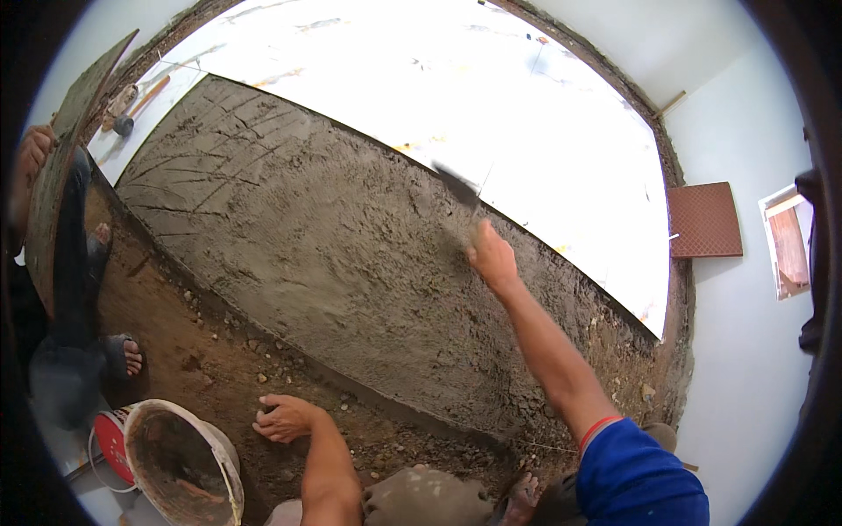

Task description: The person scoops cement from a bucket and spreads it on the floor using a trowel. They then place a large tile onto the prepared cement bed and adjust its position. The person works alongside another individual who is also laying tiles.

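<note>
My right hand (493, 256) is closed round the handle of a trowel (458, 184). Its dark blade lies at the border between the wet grey mortar bed (342, 237) and the white marbled tiles (395, 79). Crossed score lines mark the mortar's far left part, while the rest looks rough or smeared. My left hand (285, 418) is empty, its fingers loosely bent and apart, over the brown soil beside the mortar's near edge. Close to it on the left stands a mortar-stained bucket (226, 456), its mouth toward me.
At the left, another person's hand (35, 149) holds a large board (66, 175) upright; a foot (130, 357) rests on the soil. A rubber mallet (124, 125) lies on the far left tile. A brown textured tile (705, 219) leans against the right wall. Something red (112, 449) sits beside the bucket.
</note>
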### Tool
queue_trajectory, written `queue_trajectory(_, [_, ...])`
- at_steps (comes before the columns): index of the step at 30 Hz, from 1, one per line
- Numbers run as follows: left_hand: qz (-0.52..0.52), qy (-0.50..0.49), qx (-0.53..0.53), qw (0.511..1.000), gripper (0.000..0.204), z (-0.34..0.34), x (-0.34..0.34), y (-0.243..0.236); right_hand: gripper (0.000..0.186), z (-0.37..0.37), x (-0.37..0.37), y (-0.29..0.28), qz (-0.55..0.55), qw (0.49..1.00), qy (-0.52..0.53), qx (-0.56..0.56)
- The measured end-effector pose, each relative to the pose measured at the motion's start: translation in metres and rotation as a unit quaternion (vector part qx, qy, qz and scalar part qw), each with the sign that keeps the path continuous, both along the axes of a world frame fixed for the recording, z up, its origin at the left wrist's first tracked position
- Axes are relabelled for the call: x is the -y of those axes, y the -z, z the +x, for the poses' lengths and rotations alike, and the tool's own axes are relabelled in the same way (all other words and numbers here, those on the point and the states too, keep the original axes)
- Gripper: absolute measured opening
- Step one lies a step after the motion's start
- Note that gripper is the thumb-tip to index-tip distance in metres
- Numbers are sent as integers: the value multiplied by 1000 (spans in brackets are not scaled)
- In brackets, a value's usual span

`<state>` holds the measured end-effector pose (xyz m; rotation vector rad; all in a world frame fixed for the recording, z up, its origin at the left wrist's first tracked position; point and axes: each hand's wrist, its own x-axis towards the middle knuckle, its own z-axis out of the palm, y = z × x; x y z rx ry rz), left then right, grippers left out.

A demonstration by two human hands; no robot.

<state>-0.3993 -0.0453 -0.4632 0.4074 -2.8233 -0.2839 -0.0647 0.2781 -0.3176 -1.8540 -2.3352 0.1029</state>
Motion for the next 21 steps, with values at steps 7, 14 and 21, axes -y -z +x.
queue_trajectory(7, [-16, -7, 31, 999, 52, 1, -10, -20, 41, 28, -2, 25, -27, 999, -15, 11])
queue_trajectory(14, [2, -10, 62, 998, 55, 1, -11, -19, 44, 23, -2, 14, -36, 997, -46, 42])
queue_trajectory(21, [15, 0, 39, 999, 56, 1, -7, -14, 38, 21, -1, 10, -54, 997, -32, 44])
